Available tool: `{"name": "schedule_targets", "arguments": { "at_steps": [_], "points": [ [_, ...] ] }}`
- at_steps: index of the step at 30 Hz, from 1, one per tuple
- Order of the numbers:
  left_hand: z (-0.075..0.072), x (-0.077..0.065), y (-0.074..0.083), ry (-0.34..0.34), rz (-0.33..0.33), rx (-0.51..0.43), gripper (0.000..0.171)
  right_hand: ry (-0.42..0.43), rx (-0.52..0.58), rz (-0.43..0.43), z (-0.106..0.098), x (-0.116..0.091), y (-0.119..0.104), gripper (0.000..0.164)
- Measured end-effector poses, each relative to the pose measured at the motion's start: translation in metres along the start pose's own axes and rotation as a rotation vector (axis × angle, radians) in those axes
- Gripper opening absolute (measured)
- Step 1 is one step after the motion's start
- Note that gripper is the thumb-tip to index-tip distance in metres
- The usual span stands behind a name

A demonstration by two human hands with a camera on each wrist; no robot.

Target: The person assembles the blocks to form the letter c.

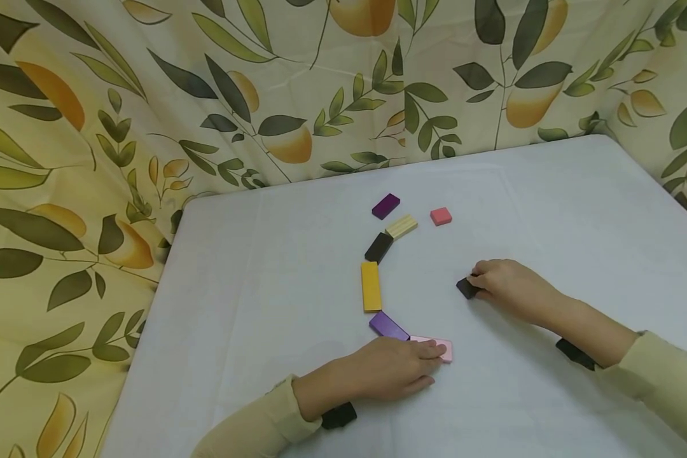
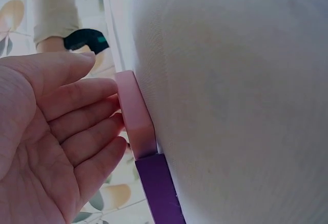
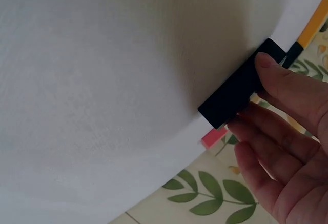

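Observation:
My left hand (image 1: 386,369) rests its nearly straight fingers on a pink block (image 1: 448,353), which lies flat on the white table. In the left wrist view the fingertips touch the side of the pink block (image 2: 134,111), and its end meets a purple block (image 2: 160,185). My right hand (image 1: 509,289) pinches a black block (image 1: 466,288) between thumb and fingers, to the right of the curved row. The right wrist view shows the thumb on one face of this black block (image 3: 233,88), with fingers behind it.
From the purple block (image 1: 389,326), the curve runs away through a yellow block (image 1: 371,286), another black block (image 1: 379,247) and a bare wood block (image 1: 401,227). Beyond lie a dark purple block (image 1: 386,206) and a small coral block (image 1: 441,216). Leaf-patterned cloth (image 1: 298,83) hangs behind.

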State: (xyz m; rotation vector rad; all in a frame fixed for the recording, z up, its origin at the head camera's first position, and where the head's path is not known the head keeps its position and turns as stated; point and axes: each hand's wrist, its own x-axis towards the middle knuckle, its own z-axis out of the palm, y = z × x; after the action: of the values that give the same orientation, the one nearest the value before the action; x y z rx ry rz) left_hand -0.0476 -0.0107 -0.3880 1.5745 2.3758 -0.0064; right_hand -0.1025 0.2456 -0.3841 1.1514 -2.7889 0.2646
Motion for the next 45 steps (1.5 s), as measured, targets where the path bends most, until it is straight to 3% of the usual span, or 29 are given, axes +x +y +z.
{"name": "schedule_targets", "arguments": {
  "at_steps": [19, 26, 37, 45],
  "points": [
    [-0.001, 0.0, 0.0, 0.013, -0.002, -0.002, 0.042, 0.044, -0.055, -0.064, 0.006, -0.012, -0.028, 0.026],
    [-0.001, 0.0, -0.001, 0.004, -0.002, -0.009, 0.043, 0.018, -0.04, -0.045, 0.007, -0.017, -0.035, 0.028],
    [0.002, 0.0, 0.0, 0.032, 0.016, 0.014, 0.042, 0.1, -0.045, -0.099, 0.011, -0.024, -0.046, 0.031],
    [0.001, -0.001, 0.0, 0.043, 0.018, 0.036, 0.044, 0.095, -0.024, -0.093, 0.01, -0.027, -0.054, 0.031]
  ]
}}
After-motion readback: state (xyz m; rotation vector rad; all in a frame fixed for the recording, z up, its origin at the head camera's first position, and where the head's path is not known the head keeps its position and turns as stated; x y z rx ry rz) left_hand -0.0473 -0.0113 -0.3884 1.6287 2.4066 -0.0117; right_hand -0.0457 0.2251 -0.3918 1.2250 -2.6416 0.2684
